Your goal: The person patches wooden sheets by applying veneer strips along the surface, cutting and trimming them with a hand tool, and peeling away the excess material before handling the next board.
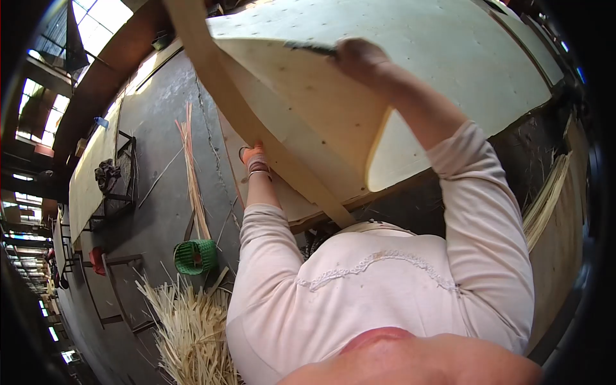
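A long, narrow wood veneer strip (224,83) slants from the top left down to the stack's near edge by my waist. My left hand (255,159), in an orange glove or finger cover, is closed at the left edge of this strip. My right hand (362,61) reaches forward, slightly blurred, its fingers wrapped round a dark, flat knife (311,48) that points left. Below the knife, a tan veneer sheet (321,109) with a curved right edge lies on paler veneer sheets (462,64).
Bundled thin offcuts (192,333) heap on the floor at lower left beside a green basket (196,256). Long reddish strips (192,179) lie on the concrete. A metal-framed table (96,173) stands farther left. More strips (548,192) lean at the right.
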A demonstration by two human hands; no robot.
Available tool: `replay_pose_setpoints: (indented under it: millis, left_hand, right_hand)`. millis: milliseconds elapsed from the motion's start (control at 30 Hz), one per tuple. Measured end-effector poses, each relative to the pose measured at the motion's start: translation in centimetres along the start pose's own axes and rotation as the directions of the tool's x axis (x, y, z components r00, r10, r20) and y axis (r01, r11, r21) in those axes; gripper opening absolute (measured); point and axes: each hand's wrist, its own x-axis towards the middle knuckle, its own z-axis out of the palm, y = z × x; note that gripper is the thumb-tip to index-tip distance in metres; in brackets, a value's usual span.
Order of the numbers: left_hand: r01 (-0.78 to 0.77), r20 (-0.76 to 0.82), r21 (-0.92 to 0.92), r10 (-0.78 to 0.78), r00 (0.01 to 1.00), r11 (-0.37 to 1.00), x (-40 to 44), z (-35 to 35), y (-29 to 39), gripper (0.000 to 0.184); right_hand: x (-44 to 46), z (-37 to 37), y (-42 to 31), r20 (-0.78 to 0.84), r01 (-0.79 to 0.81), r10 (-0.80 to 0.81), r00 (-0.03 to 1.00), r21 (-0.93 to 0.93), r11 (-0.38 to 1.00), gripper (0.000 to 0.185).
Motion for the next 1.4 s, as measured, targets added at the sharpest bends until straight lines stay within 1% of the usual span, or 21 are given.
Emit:
replay_pose_setpoints:
  millis: [33,67,100,133,167,200,300,400,533,600,667,700,833,900,1067,1133,1167,1200,1267,1300,1400]
  left_hand:
    - [0.057,-0.055,0.167,-0.048,0.997,0.984,1.9,1.3,-1.3,0.078]
    - [0.044,-0.020,0.117,-0.042,0.999,0.992,3.2,1.3,-1.9,0.079]
    - [0.033,0.014,0.073,-0.034,0.999,0.997,3.9,0.9,-2.7,0.079]
    - [0.023,0.047,0.020,-0.024,0.999,1.000,4.1,1.0,-2.7,0.079]
    - [0.075,0.061,0.245,-0.092,0.994,0.967,3.6,0.0,-1.1,0.077]
    - [0.097,0.061,0.234,-0.114,0.992,0.967,2.7,-0.6,0.1,0.076]
    - [0.190,0.097,0.230,-0.216,0.971,0.955,-0.2,-2.8,3.9,0.071]
    - [0.157,0.121,0.158,-0.177,0.977,0.975,4.1,3.8,0.0,0.080]
    - [0.249,0.282,-0.412,-0.137,0.950,0.877,0.8,2.2,3.0,0.068]
    - [0.413,0.414,-0.609,-0.172,0.894,0.678,-1.3,1.5,4.9,0.058]
    - [0.401,0.454,-0.806,0.022,0.891,0.436,-2.0,1.7,5.1,0.049]
    - [0.408,0.459,-0.864,0.126,0.880,0.296,-2.5,1.8,5.3,0.045]
    - [0.502,0.589,-0.781,0.169,0.790,0.371,-9.0,-0.6,6.7,0.039]
    - [0.601,0.650,-0.754,0.163,0.742,0.266,-14.2,-0.2,6.8,0.038]
    - [0.766,0.816,-0.574,0.280,0.505,0.291,-27.3,6.0,7.0,0.038]
    - [0.813,0.858,-0.488,0.344,0.381,0.318,-36.2,5.5,11.5,0.040]
    - [0.862,0.943,-0.315,0.233,0.238,0.398,-37.4,8.9,10.6,0.043]
    - [0.859,0.931,-0.299,0.324,0.167,0.415,-39.9,10.8,11.4,0.044]
    - [0.856,0.874,-0.256,0.487,0.006,0.449,-45.7,13.7,13.3,0.046]
    - [0.882,0.920,-0.186,0.392,0.002,0.433,-49.0,12.8,15.5,0.050]
    - [0.846,0.808,-0.138,0.553,-0.205,0.515,-57.3,11.5,19.8,0.056]
  right_hand:
    - [-0.9,-1.8,1.7,-0.074,-0.022,0.020,0.997,-0.017,1.000,0.043]
    - [-1.6,-2.0,3.6,-0.168,-0.100,0.085,0.982,-0.083,0.991,0.043]
    - [-3.1,-2.9,6.6,-0.242,-0.111,0.124,0.962,0.067,0.992,0.048]
    - [-4.5,-4.1,9.3,-0.305,-0.183,0.158,0.939,-0.053,0.982,0.050]
    - [-5.8,-4.7,12.1,-0.380,-0.247,0.200,0.903,-0.078,0.966,0.048]
    - [-7.3,-5.2,14.0,-0.410,-0.254,0.215,0.886,-0.043,0.966,0.043]
    - [-9.5,-5.8,13.9,-0.345,-0.316,0.323,0.881,0.080,0.945,0.038]
    - [-9.3,-4.0,14.7,-0.316,-0.321,0.332,0.889,0.086,0.943,0.040]
    - [-6.6,-1.7,12.7,-0.221,-0.317,0.321,0.921,0.053,0.947,0.047]
    - [-4.6,-1.8,10.1,-0.140,-0.254,0.257,0.956,0.038,0.966,0.047]
    - [-2.4,-2.2,7.2,-0.022,-0.201,0.203,0.979,0.077,0.977,0.049]
    - [-1.4,-2.0,6.5,0.021,-0.180,0.179,0.984,0.072,0.981,0.048]
    - [-2.7,-2.0,7.8,0.066,-0.271,0.265,0.962,0.094,0.958,0.048]
    - [-5.3,-2.1,12.2,0.011,-0.367,0.368,0.930,0.113,0.923,0.049]
    - [-19.9,-3.9,30.4,-0.291,-0.620,0.631,0.719,0.143,0.772,0.052]
    - [-29.4,-4.4,41.3,-0.551,-0.664,0.612,0.568,0.133,0.736,0.050]
    - [-36.0,-4.8,47.5,-0.680,-0.704,0.567,0.465,0.106,0.703,0.050]
    - [-43.9,-6.0,51.9,-0.729,-0.740,0.541,0.419,0.072,0.669,0.052]
    - [-56.1,-12.9,43.8,-0.734,-0.888,0.622,0.273,0.057,0.457,0.058]
    - [-62.1,-16.5,39.2,-0.729,-0.939,0.656,0.197,0.051,0.339,0.062]
    - [-81.0,-19.0,30.1,-0.726,-0.988,0.672,-0.147,0.145,-0.059,0.072]
